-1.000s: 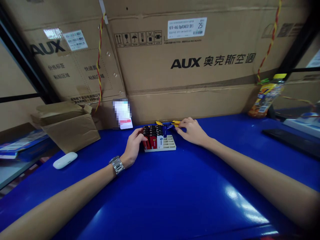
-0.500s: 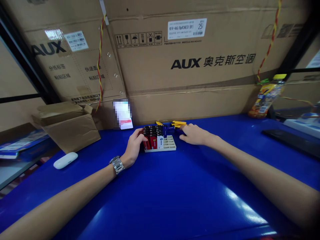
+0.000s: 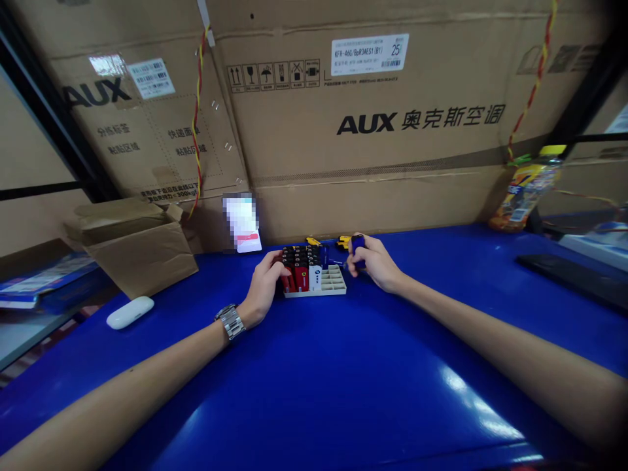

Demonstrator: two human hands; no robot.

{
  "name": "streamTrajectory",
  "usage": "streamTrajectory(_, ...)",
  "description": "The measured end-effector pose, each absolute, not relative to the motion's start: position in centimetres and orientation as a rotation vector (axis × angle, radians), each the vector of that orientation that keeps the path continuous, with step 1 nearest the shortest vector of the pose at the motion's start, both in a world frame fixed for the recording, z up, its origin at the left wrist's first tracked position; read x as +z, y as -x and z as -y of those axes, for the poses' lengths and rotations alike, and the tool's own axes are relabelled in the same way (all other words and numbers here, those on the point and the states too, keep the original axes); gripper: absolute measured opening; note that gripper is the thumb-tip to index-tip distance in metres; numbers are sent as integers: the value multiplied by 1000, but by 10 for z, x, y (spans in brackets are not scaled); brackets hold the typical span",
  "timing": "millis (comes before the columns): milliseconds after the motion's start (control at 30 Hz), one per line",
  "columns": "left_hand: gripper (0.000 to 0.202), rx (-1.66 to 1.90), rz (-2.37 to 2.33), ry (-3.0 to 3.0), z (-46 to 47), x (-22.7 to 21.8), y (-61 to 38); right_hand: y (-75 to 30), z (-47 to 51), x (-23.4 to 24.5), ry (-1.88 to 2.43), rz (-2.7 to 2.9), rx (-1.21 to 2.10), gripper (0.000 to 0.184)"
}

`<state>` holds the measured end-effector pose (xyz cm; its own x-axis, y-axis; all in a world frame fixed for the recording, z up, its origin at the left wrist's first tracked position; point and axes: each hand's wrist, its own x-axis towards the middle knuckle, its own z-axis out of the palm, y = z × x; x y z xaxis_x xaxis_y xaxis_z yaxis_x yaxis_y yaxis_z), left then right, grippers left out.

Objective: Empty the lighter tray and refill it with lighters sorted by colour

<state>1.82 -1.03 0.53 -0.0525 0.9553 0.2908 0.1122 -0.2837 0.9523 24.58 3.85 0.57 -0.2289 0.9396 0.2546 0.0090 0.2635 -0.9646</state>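
Note:
A pale grid tray [image 3: 333, 282] sits on the blue table [image 3: 324, 379], its left part filled with upright lighters [image 3: 301, 267] in red, black, white and blue. My left hand [image 3: 265, 284], with a metal watch on the wrist, curls against the tray's left side and touches the red lighters. My right hand [image 3: 375, 263] is just right of the tray, fingers closed around a blue lighter [image 3: 358, 244] held upright. Yellow lighters [image 3: 343, 242] lie loose on the table behind the tray.
Large AUX cardboard cartons [image 3: 373, 124] wall off the back. An open small box [image 3: 135, 245] and a white oval case [image 3: 130, 312] sit at the left, a bottle [image 3: 527, 190] and a black flat object [image 3: 574, 278] at the right.
My right hand moved from the yellow lighters behind the tray, closed on a blue lighter and lifted it beside the tray. My left hand stayed on the tray.

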Motion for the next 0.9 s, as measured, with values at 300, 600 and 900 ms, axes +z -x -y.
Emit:
streamTrajectory(300,40,1419,-1170,-1457,11,5,-18,-236,-34,7,1026,1330,1239,36)
streamTrajectory(600,40,1426,-1155,-1466,10,5,-19,-238,-40,-6,1086,1410,1035,29)
streamTrajectory(900,40,1421,-1163,-1470,11,5,-19,-241,-43,-10,1112,1527,893,21)
